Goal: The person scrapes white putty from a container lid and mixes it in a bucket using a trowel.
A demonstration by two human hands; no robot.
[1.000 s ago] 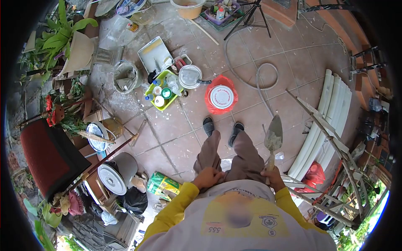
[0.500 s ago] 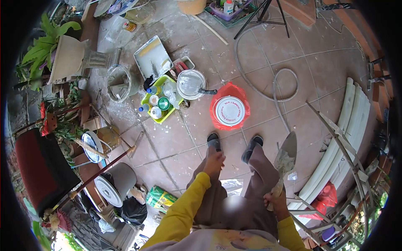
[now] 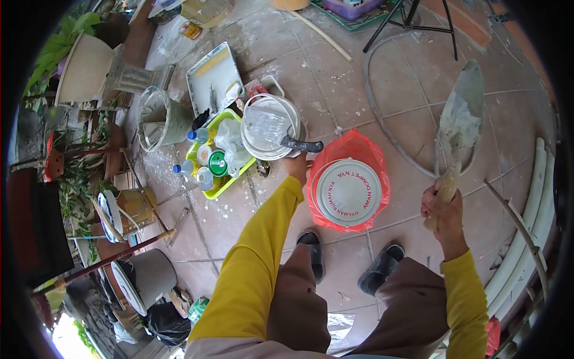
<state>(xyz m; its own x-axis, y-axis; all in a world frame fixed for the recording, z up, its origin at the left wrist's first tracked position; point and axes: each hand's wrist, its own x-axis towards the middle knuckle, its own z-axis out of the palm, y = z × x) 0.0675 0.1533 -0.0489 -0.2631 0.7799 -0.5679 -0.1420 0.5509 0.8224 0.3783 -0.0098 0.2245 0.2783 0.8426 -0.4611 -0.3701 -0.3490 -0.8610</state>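
Note:
My right hand is wrapped round the handle of a pointed trowel, its blade up and smeared with pale, dried material. My left hand reaches to the near side of a round white bucket, its fingers mostly hidden beside the rim. Across the bucket's top lies a scraper with a black handle, pointing toward a white lidded pail with red lettering. A red plastic bag surrounds that pail. Left of the bucket, a lime-green basket holds bottles and tubs.
A paint tray and a dirty clear bucket stand at the upper left. A grey hose curls over the tiles. White pipes lie at right. A black tripod stands at the top.
My left hand has moved forward from above my leg to the white bucket. My right hand has carried the trowel forward and up. The view has shifted closer to the pail and bucket.

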